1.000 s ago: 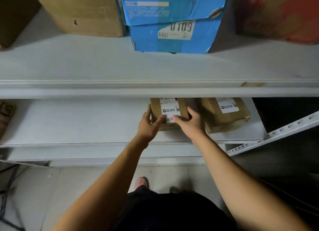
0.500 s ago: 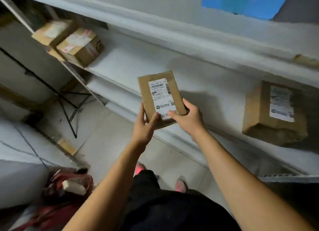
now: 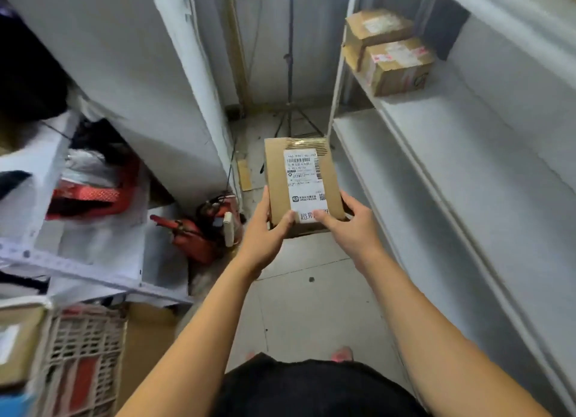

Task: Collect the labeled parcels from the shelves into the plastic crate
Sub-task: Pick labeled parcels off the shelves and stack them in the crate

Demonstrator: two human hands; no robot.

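A small brown cardboard parcel (image 3: 299, 179) with a white shipping label is held up in the aisle, above the floor. My left hand (image 3: 265, 232) grips its lower left corner, thumb on the label. My right hand (image 3: 352, 226) grips its lower right corner, thumb on the label too. A lattice-walled plastic crate (image 3: 78, 354) stands at the bottom left, blurred, with a brown box partly visible inside it. Two more labeled parcels (image 3: 389, 51) lie stacked at the far end of the right-hand shelf (image 3: 461, 173).
White shelving rises on both sides of a narrow tiled aisle. Red fire extinguishers (image 3: 199, 232) lie on the floor at left. A red bag (image 3: 93, 195) sits on the left shelf. A black tripod (image 3: 291, 98) stands at the aisle's far end.
I lifted the parcel off the shelf with both hands and turned left. The view now looks down the aisle, with the crate coming into sight at bottom left.
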